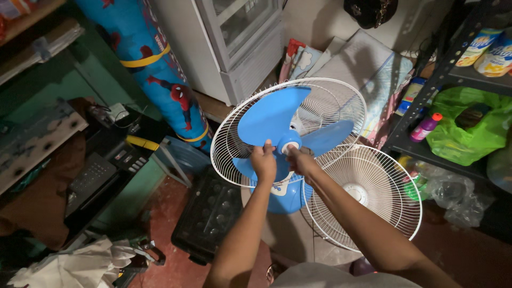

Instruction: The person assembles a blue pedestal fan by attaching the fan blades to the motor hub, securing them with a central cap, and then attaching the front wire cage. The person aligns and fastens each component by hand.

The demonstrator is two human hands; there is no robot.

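Two hands [263, 160] [302, 161], three blades [274, 114], two grilles [368, 194]

Two bare forearms, no sleeves; light grey garment [341, 277] below.

Rear wire guard [234, 114] rings the blue blades [272, 114]; loose front grille [384, 186] crowds the right, open floor [165, 208] left
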